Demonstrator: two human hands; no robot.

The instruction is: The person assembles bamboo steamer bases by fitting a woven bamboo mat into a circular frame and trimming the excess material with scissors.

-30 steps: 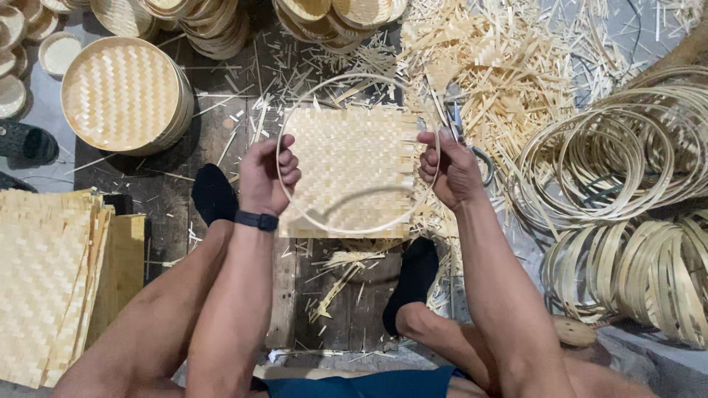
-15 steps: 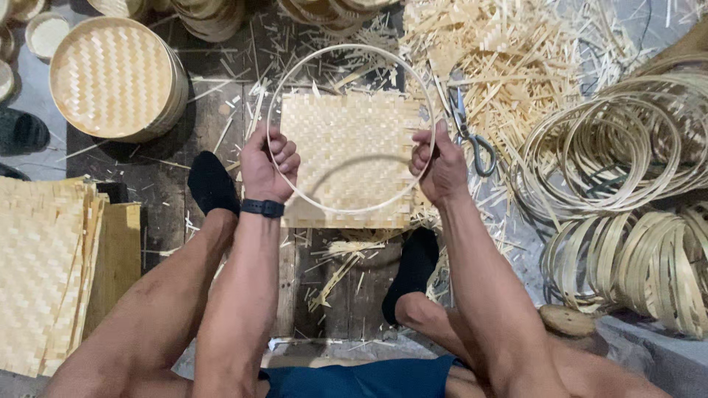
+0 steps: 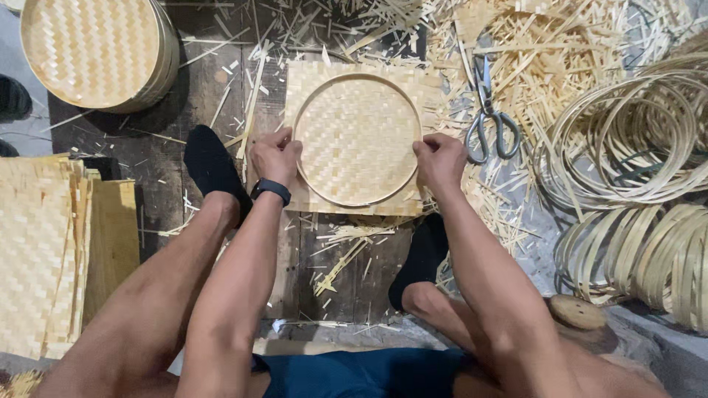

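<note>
Hoop point(image 3: 357, 140) and mat point(image 3: 359, 136) lie straight ahead of you in the head view, flat on the dark plank floor point(image 3: 166, 184), with one hand on each flank. Your left hand point(image 3: 275, 157) sits at the ring's left edge, your right hand point(image 3: 440, 160) at its right edge, so the round bamboo hoop spans the gap between your fingers and neither hand is nearer than the other. Both sets of fingers are curled and pressed down on the rim where it meets the square woven mat; you cannot tell whether they pinch the ring or only bear on it. The mat is pale, flat, plaited in a fine herringbone, with frayed splint ends along its right side. Just beyond your right fingers lie steel scissors point(image 3: 488, 118) on a heap of bamboo offcuts point(image 3: 560, 51). Farther right are coils of thin split rings point(image 3: 634, 140). Beyond your left fingers stands a stack of finished round trays point(image 3: 96, 51); to their left, a pile of woven sheets point(image 3: 44, 243).
</note>
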